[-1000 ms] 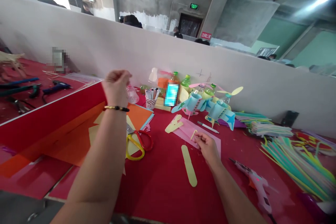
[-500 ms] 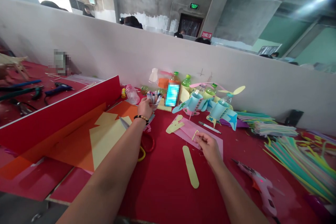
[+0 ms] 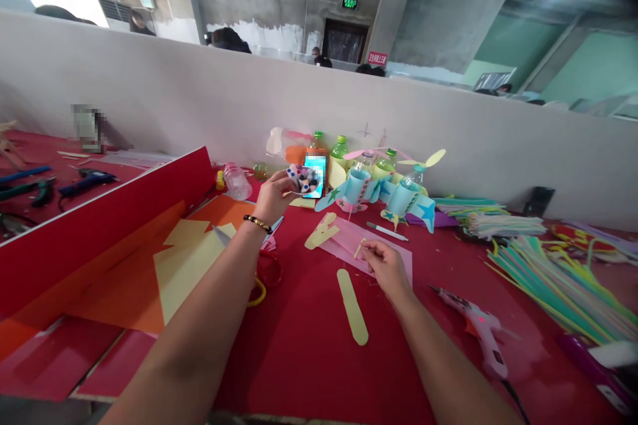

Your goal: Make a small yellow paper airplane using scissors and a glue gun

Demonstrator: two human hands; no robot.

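My left hand (image 3: 274,198) is closed around a cup of marker pens (image 3: 303,179), lifted at the back of the table and tilted so the pen ends face me. Between the fingertips of my right hand (image 3: 387,267) is a thin bent yellow strip (image 3: 357,250), above a pink paper sheet (image 3: 393,259). Cut yellow paper pieces (image 3: 321,234) lie on the sheet's left edge. Nearer to me a long rounded yellow paper strip (image 3: 353,309) lies flat. Scissors (image 3: 259,289) with red and yellow handles rest under my left forearm.
Bottle airplanes (image 3: 406,196) with blue paper stand at the back, beside a lit phone (image 3: 316,176). A white pen (image 3: 387,231) lies before them. To the right are a pink glue gun (image 3: 478,329) and bundled coloured strips (image 3: 548,285). A red divider (image 3: 114,232) borders the left.
My left hand has raised the cup of pens and tipped it toward me. The right hand keeps its pinch on the strip. The whole view has shifted slightly.
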